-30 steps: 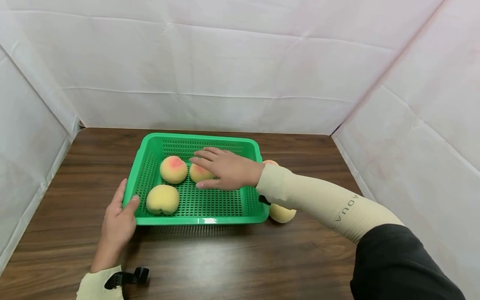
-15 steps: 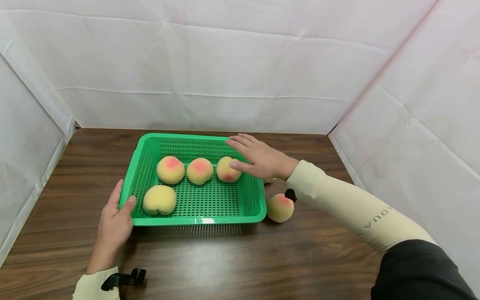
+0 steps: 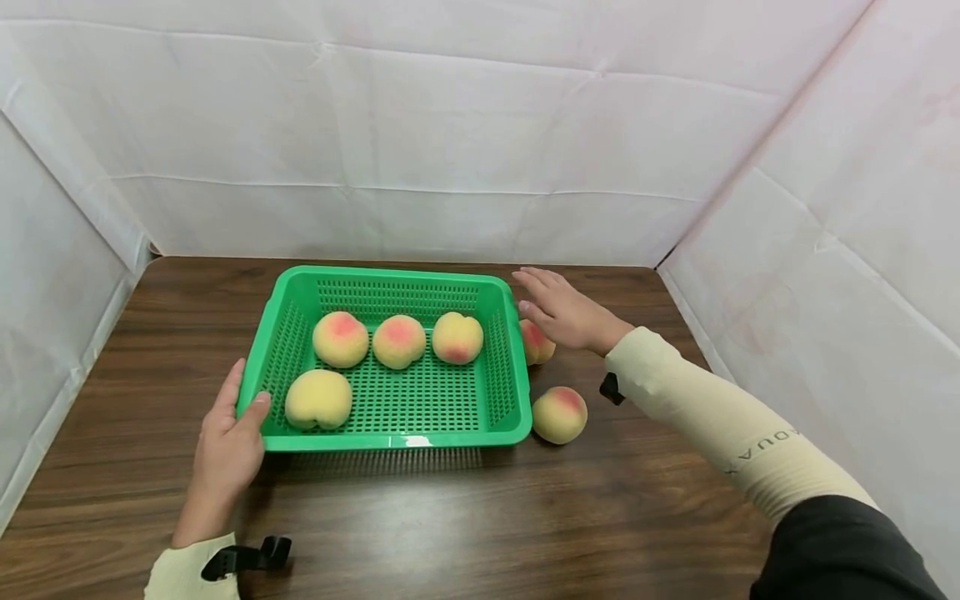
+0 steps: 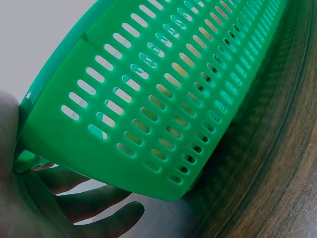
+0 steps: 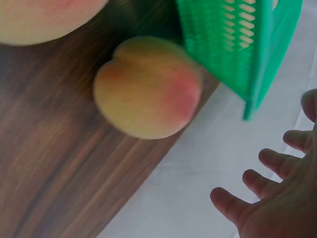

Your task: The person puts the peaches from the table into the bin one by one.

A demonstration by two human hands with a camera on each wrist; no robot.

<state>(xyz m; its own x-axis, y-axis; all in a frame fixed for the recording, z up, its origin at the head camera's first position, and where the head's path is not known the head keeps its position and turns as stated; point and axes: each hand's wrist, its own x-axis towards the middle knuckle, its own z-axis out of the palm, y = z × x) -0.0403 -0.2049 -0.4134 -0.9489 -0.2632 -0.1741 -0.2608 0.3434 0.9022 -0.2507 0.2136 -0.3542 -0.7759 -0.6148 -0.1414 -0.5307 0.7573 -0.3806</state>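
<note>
A green plastic basket [image 3: 337, 442] with slotted walls stands on the table, and my left hand [image 3: 227, 454] grips its left end with the thumb over the rim. Three peaches line up across its middle: left [image 3: 341, 340], centre [image 3: 399, 342] and right [image 3: 457, 338]. A yellower peach [image 3: 318, 401] sits at the front left inside. Just beyond the basket's right end my right hand [image 3: 570, 312] hovers, fingers extended and holding nothing. Below that hand lies a partly covered peach [image 3: 537, 343]. Another peach [image 3: 560, 416] rests nearer the front, beside the basket's corner.
The dark wood-grain table [image 3: 450, 525] meets white sheeting [image 3: 420, 150] at the back and on both sides. In the right wrist view the table's edge runs diagonally behind a peach [image 5: 148, 89].
My right hand has moved right, from above the basket to past its right end, uncovering the peaches beneath it. My left hand keeps its grip on the basket.
</note>
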